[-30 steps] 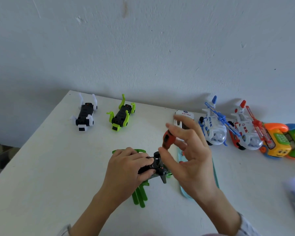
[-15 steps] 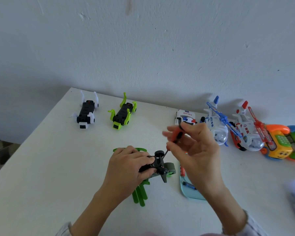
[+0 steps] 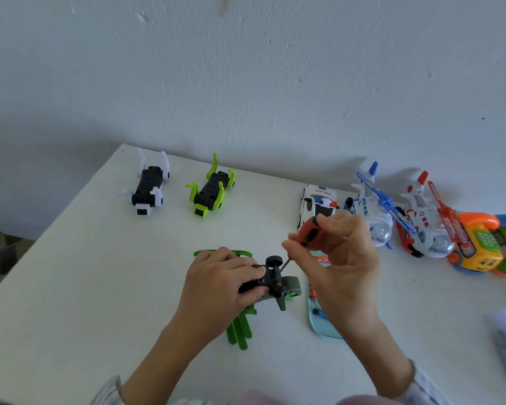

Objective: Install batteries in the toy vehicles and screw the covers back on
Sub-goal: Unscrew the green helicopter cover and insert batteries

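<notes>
My left hand (image 3: 222,279) grips a dark green toy vehicle (image 3: 272,280) lying belly-up on the white table (image 3: 85,287), its black underside and one wheel facing up. Green blades of the toy stick out below my hand. My right hand (image 3: 339,258) pinches the red and black handle of a small screwdriver (image 3: 308,232). Its thin shaft slants down to the toy's underside beside the wheel.
Two upturned toy cars, one white (image 3: 149,190) and one lime green (image 3: 211,192), lie at the back left. A police car (image 3: 316,200), two helicopters (image 3: 371,203) (image 3: 424,223) and a toy phone (image 3: 479,244) line the back right. A teal tray (image 3: 319,323) lies under my right wrist.
My right hand has shifted right and tilted the screwdriver, bringing its tip down onto the toy's underside. My left hand keeps its hold on the toy.
</notes>
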Motion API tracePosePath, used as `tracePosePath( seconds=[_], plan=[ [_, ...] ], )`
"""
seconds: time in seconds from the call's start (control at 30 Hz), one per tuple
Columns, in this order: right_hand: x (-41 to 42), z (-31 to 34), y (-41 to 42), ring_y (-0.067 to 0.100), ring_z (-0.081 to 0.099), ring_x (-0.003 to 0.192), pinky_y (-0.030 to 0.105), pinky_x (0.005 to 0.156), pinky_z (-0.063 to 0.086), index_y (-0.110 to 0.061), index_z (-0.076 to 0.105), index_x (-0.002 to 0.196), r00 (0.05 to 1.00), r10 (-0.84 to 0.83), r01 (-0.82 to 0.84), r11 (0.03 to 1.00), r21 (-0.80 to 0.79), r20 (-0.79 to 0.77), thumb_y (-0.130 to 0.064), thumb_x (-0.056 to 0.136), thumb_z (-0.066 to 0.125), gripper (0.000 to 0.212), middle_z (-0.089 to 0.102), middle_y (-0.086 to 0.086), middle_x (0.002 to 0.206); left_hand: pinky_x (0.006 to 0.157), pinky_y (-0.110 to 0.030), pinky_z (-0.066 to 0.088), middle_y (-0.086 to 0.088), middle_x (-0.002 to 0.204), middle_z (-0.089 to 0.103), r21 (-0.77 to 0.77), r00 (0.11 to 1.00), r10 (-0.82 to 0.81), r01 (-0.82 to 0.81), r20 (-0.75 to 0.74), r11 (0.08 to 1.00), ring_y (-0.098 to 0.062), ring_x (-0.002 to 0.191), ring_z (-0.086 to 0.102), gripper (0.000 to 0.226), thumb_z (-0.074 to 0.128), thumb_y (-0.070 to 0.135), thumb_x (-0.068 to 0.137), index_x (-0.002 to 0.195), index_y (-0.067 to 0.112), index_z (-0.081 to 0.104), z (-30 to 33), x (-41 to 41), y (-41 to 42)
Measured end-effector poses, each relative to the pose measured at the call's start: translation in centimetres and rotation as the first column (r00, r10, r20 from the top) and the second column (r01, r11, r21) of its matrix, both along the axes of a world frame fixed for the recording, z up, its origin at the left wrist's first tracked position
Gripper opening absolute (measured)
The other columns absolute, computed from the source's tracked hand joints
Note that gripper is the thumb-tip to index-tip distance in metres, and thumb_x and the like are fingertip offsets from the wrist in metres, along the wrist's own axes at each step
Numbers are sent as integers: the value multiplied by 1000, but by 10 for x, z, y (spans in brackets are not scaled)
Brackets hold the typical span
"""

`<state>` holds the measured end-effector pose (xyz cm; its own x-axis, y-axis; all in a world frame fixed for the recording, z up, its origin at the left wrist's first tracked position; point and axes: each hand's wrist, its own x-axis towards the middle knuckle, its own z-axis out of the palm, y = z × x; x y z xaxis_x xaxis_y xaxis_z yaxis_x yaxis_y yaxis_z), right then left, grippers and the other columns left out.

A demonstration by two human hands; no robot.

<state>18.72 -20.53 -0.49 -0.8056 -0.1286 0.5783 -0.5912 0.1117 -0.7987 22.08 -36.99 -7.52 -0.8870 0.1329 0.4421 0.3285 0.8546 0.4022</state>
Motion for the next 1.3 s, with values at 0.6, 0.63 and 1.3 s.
tracePosePath(
  seconds=[0.6, 0.63, 1.3],
  plan=[
    [-1, 0, 3, 31, 60, 75, 38, 63, 53, -18, 54, 93, 981, -116, 128, 989, 69, -153, -2, 73, 74, 33, 55, 2, 89, 71, -26, 35, 19, 88, 72, 8, 1000, 18, -18, 20, 1000, -8, 75, 58, 32, 56, 51, 73, 87, 31, 77, 3, 4, 2],
    [1, 3, 5, 32, 60, 89, 41, 73, 53, -17, 54, 94, 988, -73, 86, 991, 98, -133, -2, 74, 73, 31, 56, -6, 98, 70, -25, 36, 19, 87, 72, 8, 1000, 22, -22, 20, 1000, -8, 75, 58, 32, 56, 51, 73, 86, 31, 77, 3, 4, 2],
    [6, 14, 10, 17, 69, 98, 36, 83, 57, -26, 67, 95, 963, 168, -167, 986, -22, 211, 15, 72, 71, 48, 70, -4, 104, 64, -24, 41, 19, 85, 73, -33, 999, 33, -33, 24, 999, -7, 72, 60, 34, 54, 53, 72, 85, 32, 77, 5, -2, 1]
  ],
)
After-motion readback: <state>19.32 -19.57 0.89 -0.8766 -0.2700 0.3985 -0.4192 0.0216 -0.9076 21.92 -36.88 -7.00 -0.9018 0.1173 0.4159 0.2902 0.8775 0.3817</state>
